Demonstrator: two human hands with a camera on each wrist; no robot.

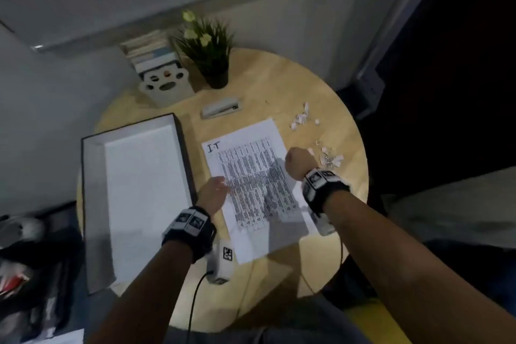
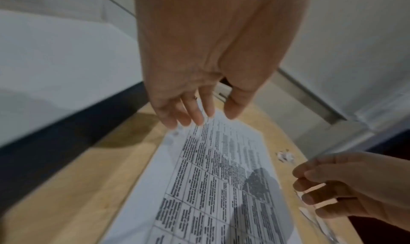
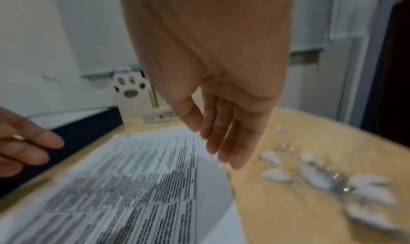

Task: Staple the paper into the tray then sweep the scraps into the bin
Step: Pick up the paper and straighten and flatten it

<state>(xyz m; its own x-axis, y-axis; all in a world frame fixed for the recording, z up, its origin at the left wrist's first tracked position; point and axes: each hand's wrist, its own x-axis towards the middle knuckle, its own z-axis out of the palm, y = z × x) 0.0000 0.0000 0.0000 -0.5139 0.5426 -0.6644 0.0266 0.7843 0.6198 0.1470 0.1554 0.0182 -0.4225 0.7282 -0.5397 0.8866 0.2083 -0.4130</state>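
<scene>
A printed paper [image 1: 245, 153] with a table of text lies flat on the round wooden table [image 1: 279, 86]. My left hand [image 1: 215, 190] hovers at the sheet's left edge, fingers [image 2: 195, 114] relaxed and holding nothing. Over the sheet's right edge hangs my right hand [image 1: 298, 160], its fingers [image 3: 221, 142] straight and pointing down, also with nothing in it. The tray [image 1: 184, 148], dark-rimmed and white inside, sits left of the paper. A pale stapler [image 1: 220, 111] lies beyond the sheet. White scraps [image 1: 331, 158] lie just right of my right hand, with more scraps [image 1: 303, 117] further back. No bin is in view.
A potted plant [image 1: 209, 47] and a paw-cutout book holder [image 1: 164, 86] stand at the table's back edge. Bare wood shows between the paper and the near edge. Dark clutter [image 1: 33, 260] lies on the floor at left.
</scene>
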